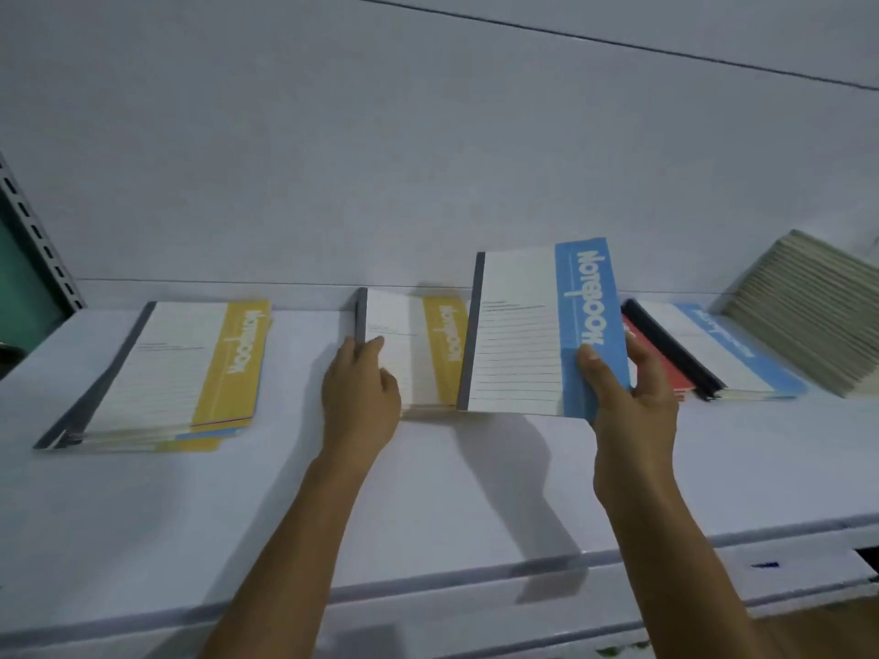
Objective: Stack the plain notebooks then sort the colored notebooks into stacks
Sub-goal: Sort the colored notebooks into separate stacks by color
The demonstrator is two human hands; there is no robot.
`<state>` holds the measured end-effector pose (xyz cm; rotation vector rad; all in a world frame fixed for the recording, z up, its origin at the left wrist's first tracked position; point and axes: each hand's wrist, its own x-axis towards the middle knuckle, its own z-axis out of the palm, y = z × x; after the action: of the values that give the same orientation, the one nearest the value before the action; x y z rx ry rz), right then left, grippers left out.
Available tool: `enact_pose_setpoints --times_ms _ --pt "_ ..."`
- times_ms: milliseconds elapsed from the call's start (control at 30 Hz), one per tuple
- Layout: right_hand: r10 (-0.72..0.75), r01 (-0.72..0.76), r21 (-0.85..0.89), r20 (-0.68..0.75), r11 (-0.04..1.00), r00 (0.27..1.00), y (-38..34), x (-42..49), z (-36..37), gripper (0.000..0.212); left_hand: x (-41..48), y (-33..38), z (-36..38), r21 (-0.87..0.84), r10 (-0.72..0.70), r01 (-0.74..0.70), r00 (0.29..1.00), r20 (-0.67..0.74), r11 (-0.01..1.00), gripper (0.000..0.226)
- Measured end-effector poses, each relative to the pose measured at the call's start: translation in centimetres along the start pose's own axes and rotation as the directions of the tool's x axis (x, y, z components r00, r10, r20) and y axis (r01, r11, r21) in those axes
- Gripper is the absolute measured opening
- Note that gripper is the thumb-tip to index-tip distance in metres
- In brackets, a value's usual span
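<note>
My right hand (pixel 628 397) grips a blue-striped notebook (pixel 523 335) by its lower right corner and holds it tilted up off the white shelf (pixel 452 492). My left hand (pixel 361 392) holds the spine edge of a yellow-striped notebook (pixel 409 344) that lies just behind and left of the blue one. A stack of yellow-striped notebooks (pixel 176 368) lies at the left. To the right lies a stack topped by a blue-striped notebook (pixel 723 354), with a red cover (pixel 661 359) showing under its left side. A leaning pile of plain notebooks (pixel 808 316) stands at the far right.
A white wall (pixel 428 159) closes the back of the shelf. A perforated metal upright (pixel 33 240) and a green panel stand at the far left. The shelf's front edge (pixel 475 577) runs across below my forearms.
</note>
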<state>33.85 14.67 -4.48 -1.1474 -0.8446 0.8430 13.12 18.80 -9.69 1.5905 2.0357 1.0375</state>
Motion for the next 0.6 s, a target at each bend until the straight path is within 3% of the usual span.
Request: enact_pose_setpoints --times_ms 200,267,333,400,500,600 --pt "0.032 -0.032 -0.001 0.094 0.999 0.995 2.6 1.5 2.0 0.022 0.3 -0.1 0.2 0.056 0.031 -0.029 0.999 -0.021 0.998 0.046" --pt "0.043 -0.044 0.003 0.127 0.999 0.991 2.8 2.0 2.4 0.022 0.2 0.1 -0.1 0.164 0.120 -0.096 0.982 -0.143 0.982 0.045" --pt "0.052 -0.056 0.018 0.147 0.998 0.988 2.6 3.1 2.7 0.022 -0.1 1.2 -0.6 0.170 0.259 -0.217 0.920 -0.295 0.961 0.040" --pt "0.060 -0.066 0.032 0.170 0.997 0.984 2.0 4.5 2.6 0.023 -0.5 3.4 -1.0 0.005 0.245 -0.258 0.911 -0.332 0.966 0.039" --pt "0.063 -0.078 0.070 0.188 0.994 0.980 0.6 7.0 1.3 0.030 -0.7 7.3 0.0 -0.314 0.124 -0.192 0.967 -0.224 0.930 0.025" --pt "0.054 -0.067 0.073 0.165 0.995 0.985 -0.3 9.6 -2.0 0.028 -0.7 11.4 2.8 -0.426 0.169 -0.226 0.971 -0.167 0.876 0.023"
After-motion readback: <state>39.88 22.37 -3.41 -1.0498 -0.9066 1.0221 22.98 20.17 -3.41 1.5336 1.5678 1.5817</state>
